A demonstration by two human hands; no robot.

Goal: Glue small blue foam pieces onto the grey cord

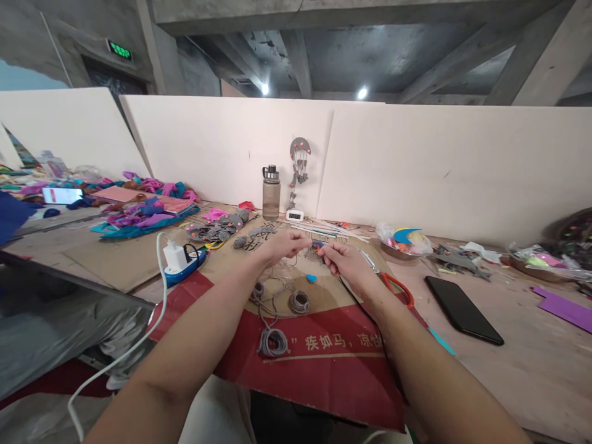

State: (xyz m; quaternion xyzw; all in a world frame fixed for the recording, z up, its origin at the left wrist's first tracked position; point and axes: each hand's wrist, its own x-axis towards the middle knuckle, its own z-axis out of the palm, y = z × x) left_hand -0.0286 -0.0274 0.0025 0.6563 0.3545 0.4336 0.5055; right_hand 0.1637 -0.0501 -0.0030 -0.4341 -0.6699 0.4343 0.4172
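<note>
1. Both hands meet over the cardboard (319,364); the left hand (283,245) and right hand (345,262) each pinch one end of a small dark piece (316,246), held just above the board; what the piece is I cannot tell.
2. To my eye the work wants a firm fingertip pinch and steady wrists; the piece is small and could slip.
3. Grey cord coils (272,340) lie on the cardboard below the hands; they look easy to snag, so I'd keep the forearms lifted.
4. Red-handled scissors (395,285) lie just beside the right wrist; a phone (462,309) lies further right.
5. A bottle (271,192) stands capped by the wall, contents unclear; a dish (402,245) holds coloured scraps under clear plastic.
</note>
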